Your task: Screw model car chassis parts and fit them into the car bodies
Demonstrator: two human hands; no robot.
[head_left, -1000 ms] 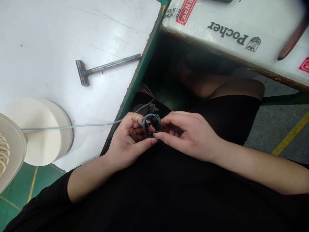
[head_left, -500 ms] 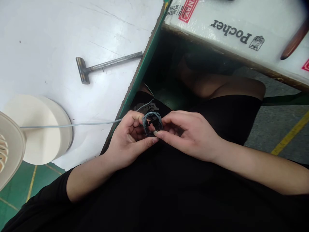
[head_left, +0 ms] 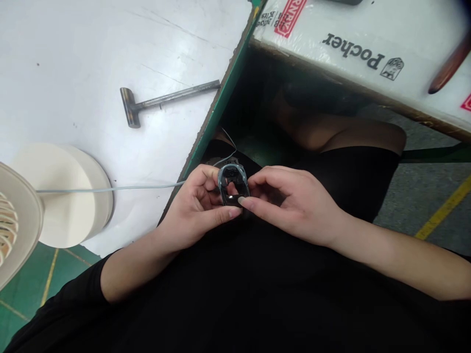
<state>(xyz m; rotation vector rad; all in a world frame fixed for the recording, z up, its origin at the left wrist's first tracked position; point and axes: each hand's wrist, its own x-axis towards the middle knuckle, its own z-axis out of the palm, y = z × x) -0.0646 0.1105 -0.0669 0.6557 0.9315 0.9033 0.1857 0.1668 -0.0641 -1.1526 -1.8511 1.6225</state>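
Note:
A small black part with a grey-blue curved rim (head_left: 233, 170) is held above my lap, between my two hands. My left hand (head_left: 195, 203) grips its left side, with the thumb along the lower edge and the other fingers curled behind. On the right side, my right hand (head_left: 290, 201) pinches it, its thumb tip at the lower right corner and its index finger near the upper right. More dark material shows just behind the part, too dim to make out.
A metal T-shaped tool (head_left: 176, 95) lies on the white table (head_left: 91, 49). A cream fan (head_left: 69, 196) with a grey cable (head_left: 147, 187) stands at the left. Plastic-wrapped white packaging (head_left: 305, 29) bears a brown handle (head_left: 451, 63) at the upper right.
The part has tilted slightly in my fingers, and its rim shows more from above. Both hands keep their hold, while the view has shifted slightly.

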